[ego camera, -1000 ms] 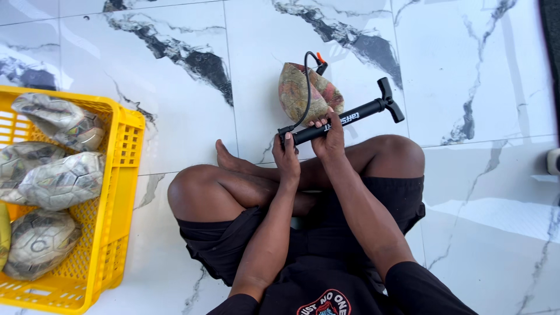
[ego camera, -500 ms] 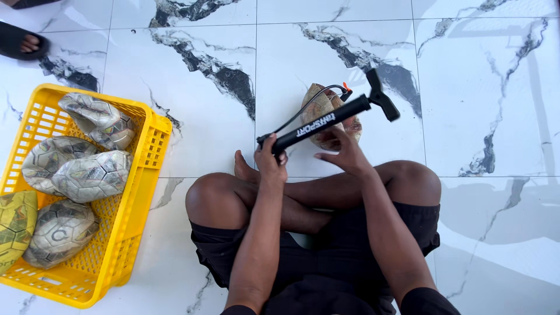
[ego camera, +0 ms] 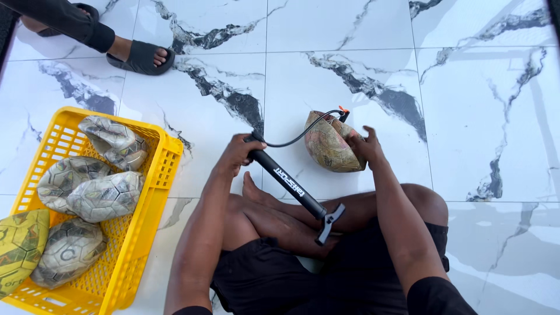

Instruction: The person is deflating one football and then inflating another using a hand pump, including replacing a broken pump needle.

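**What lies around me on the tiles**

To my left stands a yellow plastic crate (ego camera: 149, 192) with slotted walls. In it I see several flat, airless balls (ego camera: 96, 195), mostly grey-patterned, and one yellowish ball (ego camera: 20, 248) at the near left edge. The floor (ego camera: 478, 116) is white marble-look tile with dark veins. Far left, someone's foot in a dark slide sandal (ego camera: 140, 58) rests on it.

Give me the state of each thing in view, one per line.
Ball: deflated, on the floor, hose attached.
Pump: lying tilted across the legs, handle pushed in.
Left hand: gripping the pump's hose end.
Right hand: on the ball.
Crate: upright, holding deflated balls.
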